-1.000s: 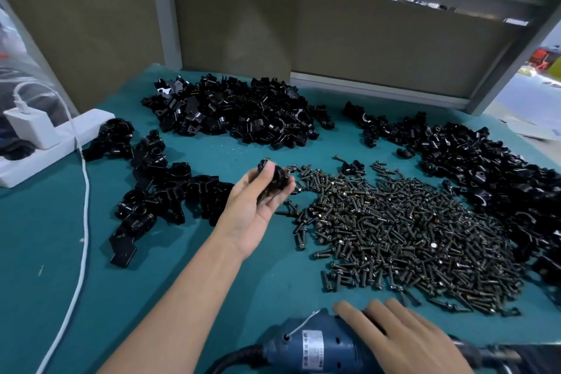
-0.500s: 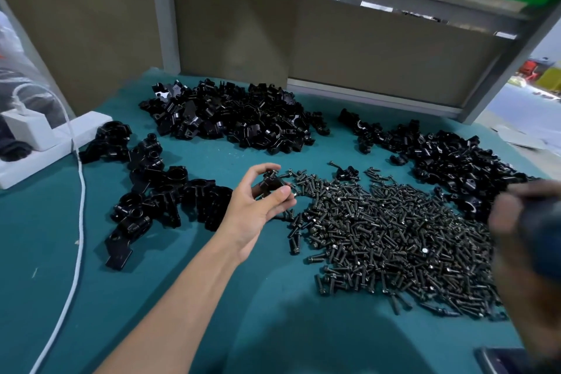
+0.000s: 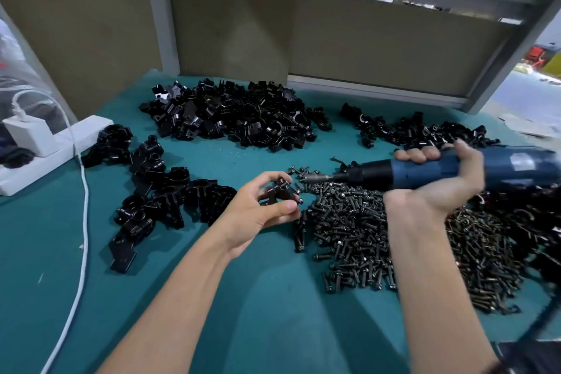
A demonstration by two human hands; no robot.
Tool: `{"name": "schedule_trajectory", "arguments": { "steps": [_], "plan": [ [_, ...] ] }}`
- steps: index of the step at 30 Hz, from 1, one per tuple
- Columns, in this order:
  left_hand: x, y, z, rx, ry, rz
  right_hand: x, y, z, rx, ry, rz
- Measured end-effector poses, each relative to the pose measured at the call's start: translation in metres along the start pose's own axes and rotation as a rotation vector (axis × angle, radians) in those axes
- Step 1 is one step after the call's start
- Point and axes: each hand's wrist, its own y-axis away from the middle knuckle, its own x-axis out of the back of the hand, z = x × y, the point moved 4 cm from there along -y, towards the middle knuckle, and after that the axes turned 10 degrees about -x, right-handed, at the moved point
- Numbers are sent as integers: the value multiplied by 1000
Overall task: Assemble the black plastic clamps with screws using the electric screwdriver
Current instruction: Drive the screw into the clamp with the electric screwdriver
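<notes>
My left hand (image 3: 258, 212) pinches a black plastic clamp (image 3: 280, 194) with a screw in it, just above the teal table. My right hand (image 3: 440, 179) grips the blue electric screwdriver (image 3: 425, 173) lying level, its metal bit (image 3: 315, 177) pointing left and ending close to the clamp. A wide heap of dark screws (image 3: 394, 237) lies under and to the right of both hands.
Piles of black clamp parts lie at the back centre (image 3: 230, 115), back right (image 3: 409, 130) and left (image 3: 151, 188). A white power strip with a charger (image 3: 36, 146) sits at the left edge, its white cable (image 3: 82, 237) running toward me. Bare teal mat (image 3: 273, 313) lies in front.
My right hand has lifted the screwdriver from the table's near edge and swung it in from the right, bit toward the clamp. My left hand has stayed in place with the clamp.
</notes>
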Motion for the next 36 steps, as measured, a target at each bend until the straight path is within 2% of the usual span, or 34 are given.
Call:
{"name": "schedule_trajectory", "arguments": {
  "steps": [1, 2, 7, 22, 36],
  "plan": [
    [0, 0, 0, 4, -8, -19, 8, -14, -6, -15, -125, -41],
    [0, 0, 1, 6, -17, -35, -8, -9, 3, -131, -25, -48],
    [0, 1, 2, 16, -37, -67, -6, -11, 21, -203, 67, 1],
    [0, 5, 5, 59, -133, -136, -3, -17, 27, -197, 69, -65],
    [-1, 6, 6, 40, -240, -149, 0, -17, 27, -214, 47, -39]
  ]
}}
